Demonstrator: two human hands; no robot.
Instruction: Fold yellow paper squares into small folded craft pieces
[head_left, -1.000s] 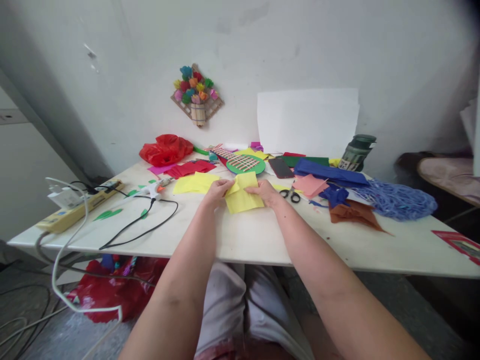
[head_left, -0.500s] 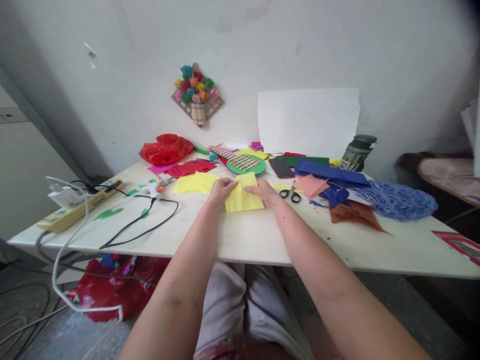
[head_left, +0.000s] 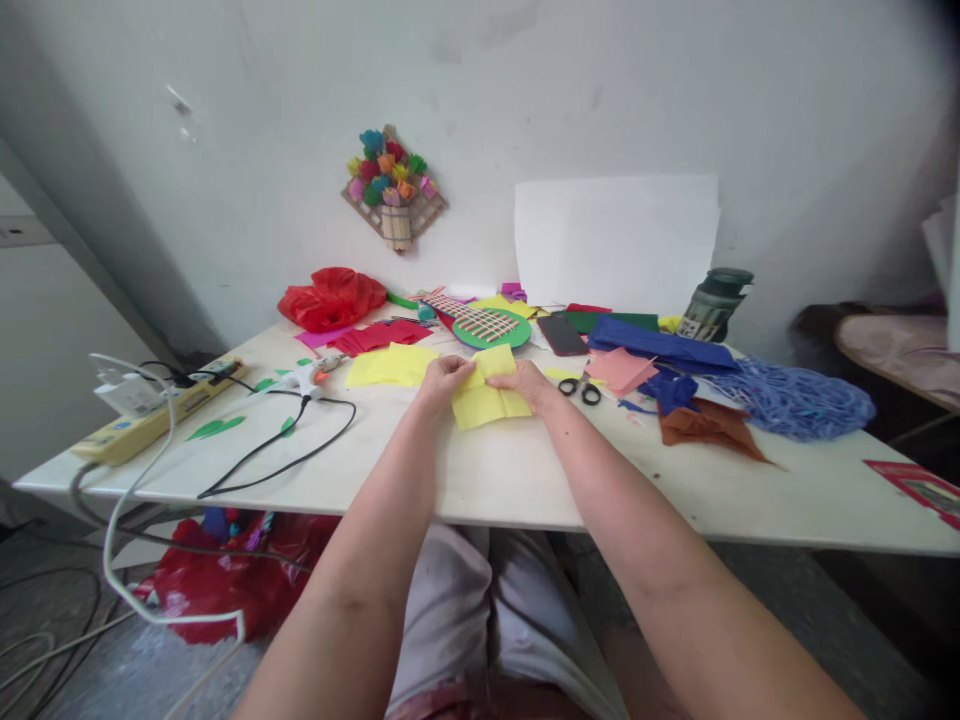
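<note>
Both hands meet over a yellow sheet [head_left: 489,400] lying near the middle of the white table [head_left: 525,470]; the left hand [head_left: 444,380] pinches the sheet's upper left edge, fingers curled onto the paper, and the right hand [head_left: 531,384] pinches the upper right edge, so that the top part of the sheet is folded up between them while its lower part lies flat on the table; a second yellow paper [head_left: 390,366] lies just left of the left hand; scissors [head_left: 581,389] lie just right of the right hand, beside pink paper [head_left: 619,370]; a glue gun [head_left: 311,377] with a black cord [head_left: 285,450] sits further left, near a power strip [head_left: 150,420]; a green woven disc [head_left: 491,327] and a phone [head_left: 561,335] lie behind the hands; blue mesh [head_left: 787,400] is heaped at the right
</note>
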